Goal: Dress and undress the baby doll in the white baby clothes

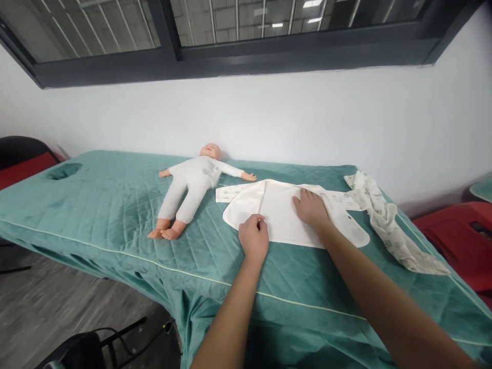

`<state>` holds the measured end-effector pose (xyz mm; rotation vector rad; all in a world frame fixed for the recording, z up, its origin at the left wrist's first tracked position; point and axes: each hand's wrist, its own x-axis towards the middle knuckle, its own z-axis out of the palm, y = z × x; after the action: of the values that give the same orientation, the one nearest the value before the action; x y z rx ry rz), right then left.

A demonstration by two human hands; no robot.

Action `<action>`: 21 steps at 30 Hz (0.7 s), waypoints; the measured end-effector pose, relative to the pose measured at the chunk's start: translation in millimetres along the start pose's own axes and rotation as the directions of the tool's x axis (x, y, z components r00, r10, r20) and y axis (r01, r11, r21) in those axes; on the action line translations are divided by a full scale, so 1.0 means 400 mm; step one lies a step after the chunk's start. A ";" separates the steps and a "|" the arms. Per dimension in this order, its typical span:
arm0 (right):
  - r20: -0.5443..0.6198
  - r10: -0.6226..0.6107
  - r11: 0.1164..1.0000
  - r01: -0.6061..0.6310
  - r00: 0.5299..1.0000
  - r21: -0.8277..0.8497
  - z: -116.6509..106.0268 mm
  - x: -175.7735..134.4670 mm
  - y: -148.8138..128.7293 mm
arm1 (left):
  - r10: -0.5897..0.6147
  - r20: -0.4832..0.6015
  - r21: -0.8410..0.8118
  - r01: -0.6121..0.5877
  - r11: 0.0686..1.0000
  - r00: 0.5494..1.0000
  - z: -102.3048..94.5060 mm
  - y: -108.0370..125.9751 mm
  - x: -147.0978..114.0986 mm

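A white baby top [282, 215] lies spread out on the green quilted bed cover, its patterned sleeves reaching out to both sides. At its lower left edge is my left hand [254, 237], fingers curled in a pinch on the cloth. My right hand [310, 207] rests flat on the upper right part of the top, fingers stretched out. Left of the garment a baby doll [194, 179] in a white body suit lies on its back, arms spread. One of its hands is close to the top's upper left edge.
The green quilted bed [115, 205] has a face hole [64, 171] at its left end. A crumpled patterned cloth [384, 220] lies to the right. Red chairs [457, 230] flank the bed, and a barred window [230, 31] is in the wall behind. A black stool [80, 351] stands below.
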<state>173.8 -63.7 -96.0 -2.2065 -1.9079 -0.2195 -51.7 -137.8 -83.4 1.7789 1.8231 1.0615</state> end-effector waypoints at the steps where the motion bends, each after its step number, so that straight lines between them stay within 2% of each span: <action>1: -0.012 0.004 1.000 -0.004 1.000 -0.005 0.003 -0.008 -0.004 | 0.000 0.001 0.000 0.000 1.000 1.000 0.000 0.000 0.000; 3: -0.017 -0.032 0.999 0.032 0.999 -0.008 0.006 -0.024 -0.013 | 0.003 0.002 -0.001 -0.003 1.000 1.000 -0.001 0.001 0.000; 8: 0.051 -0.238 0.971 0.237 0.970 0.020 0.002 -0.066 -0.027 | 0.013 -0.007 -0.008 -0.013 1.000 1.000 -0.005 0.006 -0.001; 13: 0.129 -0.219 0.976 0.215 0.967 0.043 -0.003 -0.067 -0.034 | 0.013 0.000 -0.017 -0.013 1.000 1.000 -0.010 0.012 -0.003; 17: 0.192 -0.213 0.977 0.210 0.958 0.036 0.008 -0.024 -0.036 | 0.011 0.011 -0.008 -0.011 1.000 1.000 -0.011 0.016 -0.002; 21: 0.201 -0.203 0.979 0.200 0.958 0.036 0.020 0.030 -0.049 | -0.012 0.016 0.008 0.012 1.000 1.000 -0.018 0.024 0.002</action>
<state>155.9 -47.6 -99.5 -2.0944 -2.2375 -0.0097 -50.4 -139.5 -71.6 1.7734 1.8292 1.0341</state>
